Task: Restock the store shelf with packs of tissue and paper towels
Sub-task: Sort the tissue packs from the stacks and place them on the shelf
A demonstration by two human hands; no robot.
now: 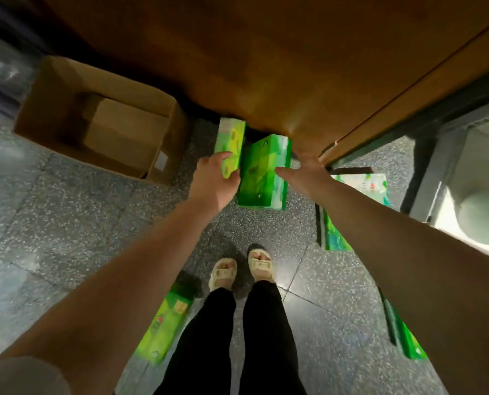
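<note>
Gripping green tissue pack (263, 172), right hand (309, 172) (fingers hidden); left hand (212, 181) likewise.

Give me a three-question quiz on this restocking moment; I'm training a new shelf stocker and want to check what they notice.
1. True or false: the cardboard box on the floor lies open.
2. Which hand grips the lighter yellow-green pack? A) left hand B) right hand C) neither
3. Fill in: the dark green pack sits between the two ____.

Key: 1 true. 2 A. 3 hands; the right hand's far side is hidden, so its grip cannot be told.
</note>
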